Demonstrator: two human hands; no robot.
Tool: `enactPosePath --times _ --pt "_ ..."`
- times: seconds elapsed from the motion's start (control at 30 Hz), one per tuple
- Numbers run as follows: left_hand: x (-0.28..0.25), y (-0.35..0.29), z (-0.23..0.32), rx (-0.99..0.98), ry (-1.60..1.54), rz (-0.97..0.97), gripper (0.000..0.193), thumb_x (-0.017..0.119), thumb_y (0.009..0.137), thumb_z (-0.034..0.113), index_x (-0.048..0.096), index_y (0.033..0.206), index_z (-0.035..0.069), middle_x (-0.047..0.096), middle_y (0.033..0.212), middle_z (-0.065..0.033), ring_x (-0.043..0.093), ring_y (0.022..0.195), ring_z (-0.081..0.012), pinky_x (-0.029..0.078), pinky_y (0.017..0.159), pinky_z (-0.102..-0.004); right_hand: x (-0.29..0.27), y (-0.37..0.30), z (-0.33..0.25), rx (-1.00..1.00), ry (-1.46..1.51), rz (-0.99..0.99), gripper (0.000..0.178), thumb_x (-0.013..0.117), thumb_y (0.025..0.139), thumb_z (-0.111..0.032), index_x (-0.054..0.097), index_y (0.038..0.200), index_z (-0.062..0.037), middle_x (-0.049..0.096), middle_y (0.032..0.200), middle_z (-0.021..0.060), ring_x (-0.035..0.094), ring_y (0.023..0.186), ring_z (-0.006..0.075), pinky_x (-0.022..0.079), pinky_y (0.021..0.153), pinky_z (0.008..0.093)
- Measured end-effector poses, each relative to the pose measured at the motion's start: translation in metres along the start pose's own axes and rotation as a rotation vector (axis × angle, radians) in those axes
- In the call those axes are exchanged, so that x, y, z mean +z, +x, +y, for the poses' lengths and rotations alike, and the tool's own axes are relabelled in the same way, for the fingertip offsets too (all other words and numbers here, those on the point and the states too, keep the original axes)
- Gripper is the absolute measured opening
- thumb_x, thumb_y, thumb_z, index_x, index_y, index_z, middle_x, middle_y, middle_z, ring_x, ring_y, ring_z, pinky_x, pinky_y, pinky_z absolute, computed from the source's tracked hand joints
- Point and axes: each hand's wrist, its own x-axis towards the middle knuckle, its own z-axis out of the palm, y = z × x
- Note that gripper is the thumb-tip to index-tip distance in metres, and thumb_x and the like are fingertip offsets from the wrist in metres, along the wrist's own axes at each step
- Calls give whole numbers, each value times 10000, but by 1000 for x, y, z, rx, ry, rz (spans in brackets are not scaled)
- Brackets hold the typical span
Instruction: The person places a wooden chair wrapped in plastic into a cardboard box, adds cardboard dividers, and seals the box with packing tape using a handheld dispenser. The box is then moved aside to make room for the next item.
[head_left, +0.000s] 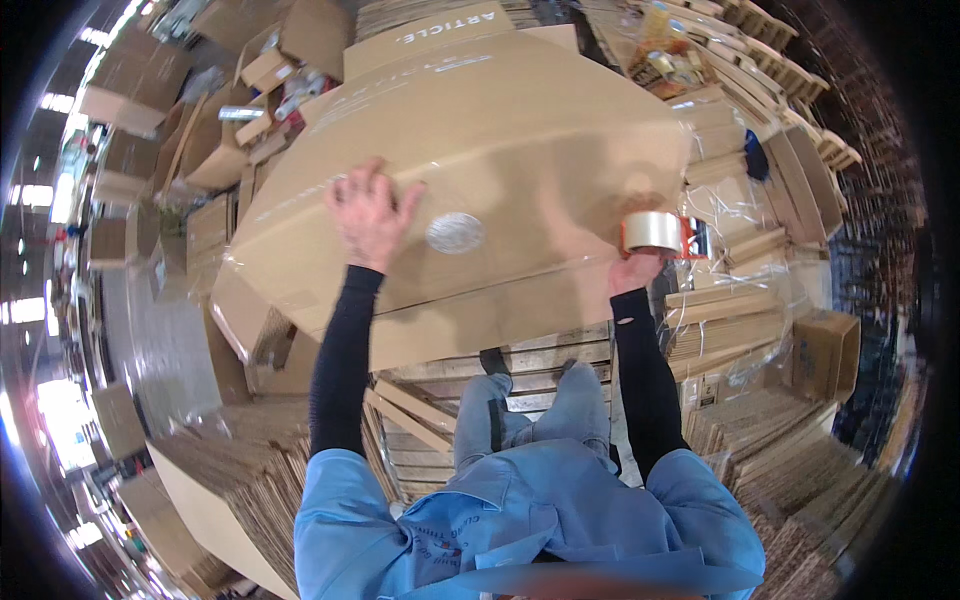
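A large brown cardboard box (500,140) lies in front of me, with a seam running across its near part. On its left part my left hand (367,215) rests flat, fingers spread. A shiny round patch (455,233) shows on the cardboard just right of that hand; I cannot tell if it is a sticker or a hole covered with tape. My right hand (637,270) is closed around a tape dispenser (693,238) at the box's right edge. The dispenser is orange and carries a wide roll of clear tape (651,232). Its handle is mostly hidden by the roll and hand.
Stacks of flattened cardboard (740,320) with loose plastic straps line the right. More flattened cardboard (260,480) stands at the lower left. Wooden pallet slats (545,360) lie under and before my legs. Several boxes (140,80) are piled at the far left. An open box (825,350) sits at the right.
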Motion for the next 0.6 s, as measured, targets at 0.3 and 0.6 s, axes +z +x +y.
enactPosePath --times 0.3,0.6 --pt "51 -322 134 56 -18 -222 310 722 875 469 646 853 168 560 1426 -85 467 1339 -313 311 1100 -601 -266 34 -23 365 -282 -319 327 404 1073 -393 575 1237 -168 673 1146 -7 658 1005 164 548 848 361" --pt "15 -546 221 -1024 -141 -740 524 741 844 371 603 1246 64 419 1500 -252 382 1386 -414 317 1102 -592 -432 -38 -69 611 -720 -252 369 455 1064 -248 526 1408 -138 651 1278 27 622 1156 183 496 997 347"
